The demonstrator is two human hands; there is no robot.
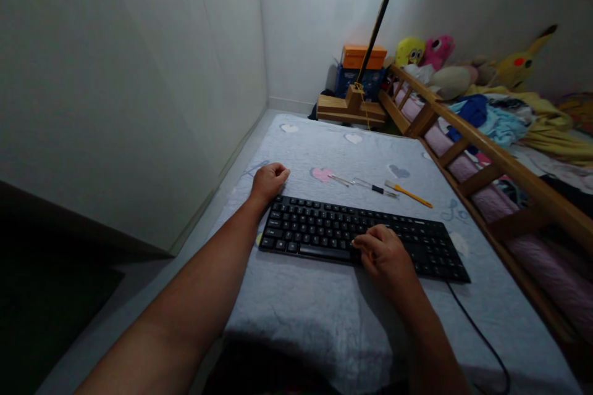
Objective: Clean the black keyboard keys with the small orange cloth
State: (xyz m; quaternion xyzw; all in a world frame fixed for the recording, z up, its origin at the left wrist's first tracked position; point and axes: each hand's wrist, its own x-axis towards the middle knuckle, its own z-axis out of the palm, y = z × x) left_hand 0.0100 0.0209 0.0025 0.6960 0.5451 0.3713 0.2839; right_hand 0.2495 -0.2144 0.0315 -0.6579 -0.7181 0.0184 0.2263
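A black computer keyboard [324, 225] lies at a slight slant on the cloth, its space bar side toward me. My left hand [271, 182] rests closed on the cloth by the keyboard's far left corner; nothing shows between its curled fingers. Over the keys right of the middle, my right hand [382, 253] is pinched, thumb against forefinger. A tiny pale spot shows at those fingertips, too small to name. Beyond the keyboard lie metal tweezers [340, 180], a wire tool with a black grip [377, 189] and a small brush with a yellow handle [414, 195].
A pale blue cloth with hearts [296, 296] covers the table. The keyboard cable [477, 327] runs down its right side. A wooden bed rail [491, 142] borders the right, with plush toys and bedding behind. A wooden stand [349, 108] and an orange box [359, 57] are at the back.
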